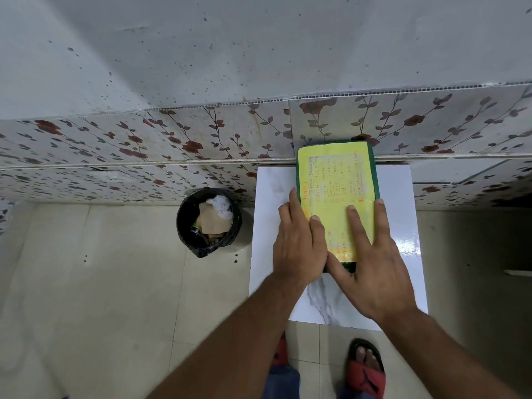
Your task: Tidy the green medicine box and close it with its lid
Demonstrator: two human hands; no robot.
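Head view: green medicine box (374, 180), its yellow-labelled lid (335, 182) on top, lies at the far edge of the white surface (403, 214). My left hand (298, 243) and right hand (377, 263) press flat, fingers extended, on the lid's near end, grasping nothing.

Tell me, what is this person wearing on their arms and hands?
Nothing that shows: the left hand and right hand are bare, without gloves, rings or a watch, and both forearms are uncovered to the picture's edge, so no sleeves appear.
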